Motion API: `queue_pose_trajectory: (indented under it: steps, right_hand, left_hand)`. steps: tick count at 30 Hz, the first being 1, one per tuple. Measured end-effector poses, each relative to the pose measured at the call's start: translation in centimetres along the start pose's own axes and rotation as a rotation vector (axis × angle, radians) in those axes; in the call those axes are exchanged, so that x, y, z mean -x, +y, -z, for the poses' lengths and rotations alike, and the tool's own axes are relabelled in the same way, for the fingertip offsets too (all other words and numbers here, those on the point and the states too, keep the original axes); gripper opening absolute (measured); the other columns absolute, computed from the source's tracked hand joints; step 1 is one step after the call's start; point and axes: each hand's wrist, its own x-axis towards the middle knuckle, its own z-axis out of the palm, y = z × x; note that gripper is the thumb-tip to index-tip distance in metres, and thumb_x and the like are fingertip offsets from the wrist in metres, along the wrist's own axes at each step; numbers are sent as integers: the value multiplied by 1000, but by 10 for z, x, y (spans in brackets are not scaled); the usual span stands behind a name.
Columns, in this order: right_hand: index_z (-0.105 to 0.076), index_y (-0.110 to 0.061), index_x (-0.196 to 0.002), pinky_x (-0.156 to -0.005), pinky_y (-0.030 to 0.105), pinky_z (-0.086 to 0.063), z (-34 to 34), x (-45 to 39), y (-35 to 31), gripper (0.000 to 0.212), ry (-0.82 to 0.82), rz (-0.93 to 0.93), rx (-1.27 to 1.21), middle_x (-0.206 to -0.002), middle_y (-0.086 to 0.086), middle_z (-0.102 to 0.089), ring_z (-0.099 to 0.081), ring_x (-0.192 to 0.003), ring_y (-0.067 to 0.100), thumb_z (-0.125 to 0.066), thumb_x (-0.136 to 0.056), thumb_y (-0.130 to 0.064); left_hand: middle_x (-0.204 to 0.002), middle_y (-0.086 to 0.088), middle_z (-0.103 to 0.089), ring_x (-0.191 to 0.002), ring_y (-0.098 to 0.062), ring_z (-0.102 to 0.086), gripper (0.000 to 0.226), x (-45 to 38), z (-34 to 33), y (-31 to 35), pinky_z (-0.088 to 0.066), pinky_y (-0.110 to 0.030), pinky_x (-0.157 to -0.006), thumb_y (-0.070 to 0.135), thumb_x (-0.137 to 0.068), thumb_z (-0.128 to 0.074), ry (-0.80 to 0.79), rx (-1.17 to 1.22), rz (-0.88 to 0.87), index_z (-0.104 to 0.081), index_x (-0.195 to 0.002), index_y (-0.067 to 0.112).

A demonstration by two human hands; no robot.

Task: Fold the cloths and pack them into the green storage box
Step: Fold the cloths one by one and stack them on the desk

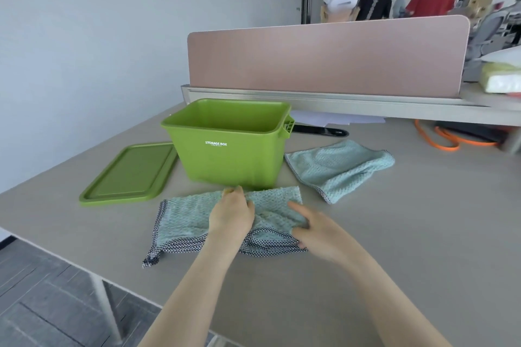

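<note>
Cloths on bench (366, 248): near cloth (186, 220) before green storage box (231, 160), pinched by left hand (231, 214) and right hand (313, 231); second cloth (341, 169) lying right of box.

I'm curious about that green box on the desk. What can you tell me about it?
The box is bright green, plastic-looking, with faintly ribbed walls tapering downward, a rolled rim and white "STORAGE BOX" lettering. It stands upright and open on the table; what shows of its inside is bare. Its lid lies flat to its left. A cloth lies against its base.
</note>
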Motion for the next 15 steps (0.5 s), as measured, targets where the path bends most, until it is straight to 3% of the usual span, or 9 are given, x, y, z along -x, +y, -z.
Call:
queue_pose_trajectory:
  steps: [2,5,7,10,12,15]
  right_hand:
    - [-32,-41,-140,-56,19,-39,-1,-1,1,58,2,38,94,-65,-18,-48,-52,-54,4,-49,-87,-25]
    - [-36,-36,-141,-71,18,-39,-1,2,-3,53,96,118,148,-88,-21,-50,-57,-82,9,-50,-90,-35]
    - [-44,-33,-136,-76,28,-42,2,3,-5,43,321,130,178,-99,-8,-50,-57,-95,20,-46,-93,-30]
    - [-54,-27,-127,-75,31,-45,10,2,-4,36,591,183,168,-120,-1,-47,-57,-87,21,-44,-93,-18]
    - [-54,-22,-127,-80,29,-43,11,-1,3,38,551,274,166,-132,-2,-43,-54,-94,17,-44,-92,-11]
    - [-47,-22,-135,-110,34,-27,0,-12,15,43,324,302,269,-148,-5,-35,-34,-134,18,-41,-94,-13]
  left_hand:
    - [-137,-13,-37,-105,-32,-56,36,7,4,6,-42,-37,-71,18,-97,-35,106,-46,-19,-40,-131,6]
    - [-146,-10,-29,-119,-29,-47,43,15,3,24,-40,-37,-89,15,-96,-38,264,-45,-195,-35,-139,10]
    - [-154,-9,-20,-133,-29,-34,46,18,-8,38,-33,-41,-103,18,-97,-36,186,-13,-301,-32,-142,11]
    - [-159,-5,-8,-146,-25,-7,55,19,-32,38,-12,-48,-114,41,-98,-28,-70,-118,-291,-18,-148,20]
    - [-160,-2,-2,-147,-26,2,68,19,-44,30,-3,-53,-115,59,-91,-27,-170,-186,-251,-10,-149,28]
    - [-160,1,4,-147,-28,5,80,19,-47,24,2,-57,-113,69,-81,-34,-210,-187,-236,-7,-148,35]
